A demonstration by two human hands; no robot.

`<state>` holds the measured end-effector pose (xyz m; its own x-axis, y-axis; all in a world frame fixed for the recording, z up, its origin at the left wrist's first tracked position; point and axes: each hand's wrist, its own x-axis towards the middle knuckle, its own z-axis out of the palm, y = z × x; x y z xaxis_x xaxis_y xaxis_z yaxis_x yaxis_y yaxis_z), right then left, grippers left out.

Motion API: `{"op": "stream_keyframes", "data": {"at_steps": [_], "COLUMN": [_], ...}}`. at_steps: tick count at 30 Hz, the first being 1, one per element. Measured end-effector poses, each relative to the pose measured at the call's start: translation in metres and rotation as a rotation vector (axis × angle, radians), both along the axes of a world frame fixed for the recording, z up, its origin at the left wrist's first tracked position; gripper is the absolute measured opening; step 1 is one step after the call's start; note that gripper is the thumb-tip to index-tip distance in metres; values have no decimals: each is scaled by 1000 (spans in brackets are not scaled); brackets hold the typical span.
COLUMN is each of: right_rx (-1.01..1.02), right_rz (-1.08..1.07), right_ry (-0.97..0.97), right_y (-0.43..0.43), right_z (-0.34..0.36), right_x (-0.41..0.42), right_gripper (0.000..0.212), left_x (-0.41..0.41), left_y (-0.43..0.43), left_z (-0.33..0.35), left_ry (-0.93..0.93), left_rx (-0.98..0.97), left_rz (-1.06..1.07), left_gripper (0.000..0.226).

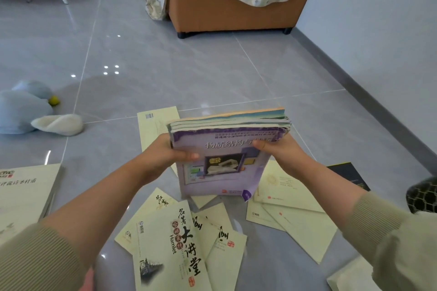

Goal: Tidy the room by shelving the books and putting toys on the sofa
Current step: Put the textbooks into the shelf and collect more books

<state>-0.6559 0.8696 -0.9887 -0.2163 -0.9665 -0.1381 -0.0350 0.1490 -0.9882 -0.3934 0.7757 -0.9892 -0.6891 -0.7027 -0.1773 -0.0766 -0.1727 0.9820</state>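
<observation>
Head camera: a person's left hand [165, 156] and right hand [281, 151] are gripping, thumbs on the front cover, a worn stack of thin paperbacks fronted by a purple textbook [224, 168], holding it on end low over cream-coloured booklets [165, 243] littering the glossy grey tiled floor [165, 66]. Squeezed only at its sides, the stack is risking shedding inner books; loose booklets underfoot are inviting a slip. Bare tile is opening ahead towards the orange-brown sofa under a patterned throw [231, 12]; the pale grey wall [378, 19] is closing the right, and a grey plush toy [21, 108] is lying to the left.
</observation>
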Motion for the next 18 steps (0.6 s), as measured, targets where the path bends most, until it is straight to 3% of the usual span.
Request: {"op": "stream_keyframes", "data": {"at_steps": [3, 9, 13, 16, 18], "right_rx": [20, 102, 80, 75, 51], "right_rz": [12, 20, -154, -244, -280], "right_ry": [-45, 59, 128, 116, 219], "right_y": [6, 17, 11, -10, -25], "right_z": [-9, -21, -23, -4, 9], "right_x": [-8, -4, 1, 1, 3], "right_gripper": [60, 43, 33, 30, 29], "left_x": [-8, -14, -27, -37, -41], "left_y": [2, 6, 12, 5, 2], "left_z": [4, -6, -1, 12, 15], "left_ry": [-48, -91, -173, -114, -46], "left_rx": [-4, 28, -95, -113, -42], "left_rz": [-72, 41, 260, 402, 519], "left_gripper": [63, 65, 30, 34, 29]}}
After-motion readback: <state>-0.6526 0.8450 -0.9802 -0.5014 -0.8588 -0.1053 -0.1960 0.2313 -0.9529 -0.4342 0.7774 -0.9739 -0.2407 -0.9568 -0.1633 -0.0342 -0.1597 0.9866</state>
